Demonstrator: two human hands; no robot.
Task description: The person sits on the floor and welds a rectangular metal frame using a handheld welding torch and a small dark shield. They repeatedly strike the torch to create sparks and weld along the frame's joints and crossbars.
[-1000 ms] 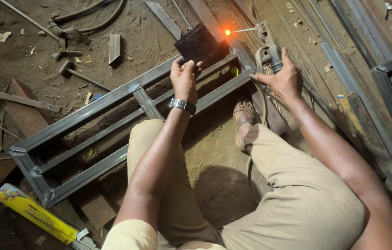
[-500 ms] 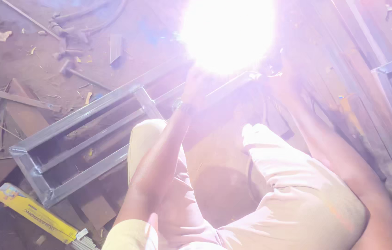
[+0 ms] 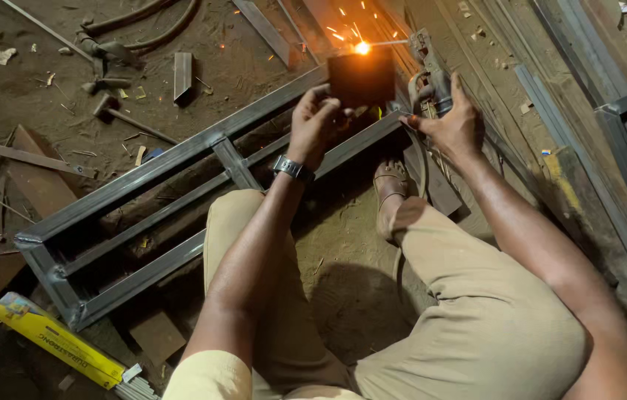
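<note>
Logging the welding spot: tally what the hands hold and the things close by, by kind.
Dark rectangular welding shield, in left hand: 1
Grey metal electrode holder, in right hand: 1
Grey steel rectangular frame: 1
Hammer with metal head: 1
Yellow flat electrode box: 1
Total: 5

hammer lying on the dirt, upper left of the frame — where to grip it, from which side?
Grip the hammer on its thin handle, near the free end that points toward the steel frame, coming from above. The handle lies flat on the floor with bare dirt along both sides, while the head end sits among scrap bits and a hose. Both hands are busy: the left hand holds the dark shield, the right hand the electrode holder.
</note>
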